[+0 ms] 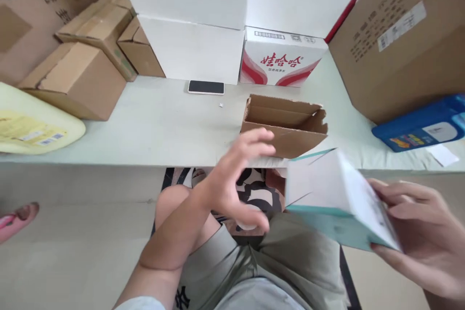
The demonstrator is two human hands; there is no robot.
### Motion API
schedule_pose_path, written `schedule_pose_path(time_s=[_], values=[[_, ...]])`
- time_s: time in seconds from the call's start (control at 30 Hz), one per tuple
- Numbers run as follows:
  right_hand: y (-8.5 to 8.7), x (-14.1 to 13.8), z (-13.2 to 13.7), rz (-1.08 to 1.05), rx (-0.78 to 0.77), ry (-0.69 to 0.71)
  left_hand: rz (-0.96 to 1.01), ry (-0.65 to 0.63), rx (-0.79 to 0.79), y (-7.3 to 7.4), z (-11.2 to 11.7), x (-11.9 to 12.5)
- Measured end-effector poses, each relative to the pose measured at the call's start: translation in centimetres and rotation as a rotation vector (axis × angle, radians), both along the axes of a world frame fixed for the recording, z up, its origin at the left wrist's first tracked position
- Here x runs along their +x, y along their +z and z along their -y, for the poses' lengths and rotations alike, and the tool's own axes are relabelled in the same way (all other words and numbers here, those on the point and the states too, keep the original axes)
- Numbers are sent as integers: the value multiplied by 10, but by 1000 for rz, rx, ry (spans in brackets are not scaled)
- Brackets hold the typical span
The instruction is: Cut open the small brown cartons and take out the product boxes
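My right hand (pixel 425 232) is pinching the right end of a teal-and-white box (pixel 323 184), thumb on the near side, fingers on the far side; I have it tilted in front of the surface (pixel 163 128), above the right thigh. My left hand (pixel 227 179) is spread, thumb well away from the fingers, holding nothing, to the left of that box. Its fingertips overlap an open cardboard box (pixel 286 139) on my feed, and I can't tell whether they touch. Behind that stands a white-and-red carton (pixel 283 60), with a phone (pixel 206 87) lying to its left and a small white scrap (pixel 221 105) near the phone. Farther right I see a blue bottle (pixel 417 128) beside a large brown carton (pixel 403 48); far left, a pale yellow bottle (pixel 39 123) beside brown boxes (pixel 85 80).
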State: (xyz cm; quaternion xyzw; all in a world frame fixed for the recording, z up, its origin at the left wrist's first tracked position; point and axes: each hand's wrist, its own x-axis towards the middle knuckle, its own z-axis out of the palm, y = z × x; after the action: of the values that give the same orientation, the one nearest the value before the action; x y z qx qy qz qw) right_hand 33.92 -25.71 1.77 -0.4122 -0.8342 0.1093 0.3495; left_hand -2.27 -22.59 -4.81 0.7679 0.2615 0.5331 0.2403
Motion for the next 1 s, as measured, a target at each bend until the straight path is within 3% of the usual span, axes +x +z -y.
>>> schedule_pose_path(time_s=[0.1,0.2,0.4,0.5,0.6,0.7,0.8,0.87,0.93,1.0], values=[[-12,-16,10,-15,-112,170,-160,-216,-62,26,30,23],[-18,-22,6,4,-202,238,-243,-258,-169,26,38,40],[-28,-23,-22,-231,-324,275,-62,-4,-275,11,23,43],[-36,-26,-26,-251,-299,257,36,118,-351,14,17,40],[-39,-34,-26,-265,-309,219,67,141,-358,24,6,41],[-32,-39,-33,-291,-165,124,28,99,-291,43,-8,45],[-24,-38,-47,-274,185,63,-56,13,-205,66,-21,48],[-20,-34,-56,-283,334,64,-93,-36,-158,77,-25,49],[-19,-30,-61,-289,311,96,-80,-19,-84,80,-28,49],[-18,-30,-62,-266,181,118,-59,74,-5,78,-32,51]])
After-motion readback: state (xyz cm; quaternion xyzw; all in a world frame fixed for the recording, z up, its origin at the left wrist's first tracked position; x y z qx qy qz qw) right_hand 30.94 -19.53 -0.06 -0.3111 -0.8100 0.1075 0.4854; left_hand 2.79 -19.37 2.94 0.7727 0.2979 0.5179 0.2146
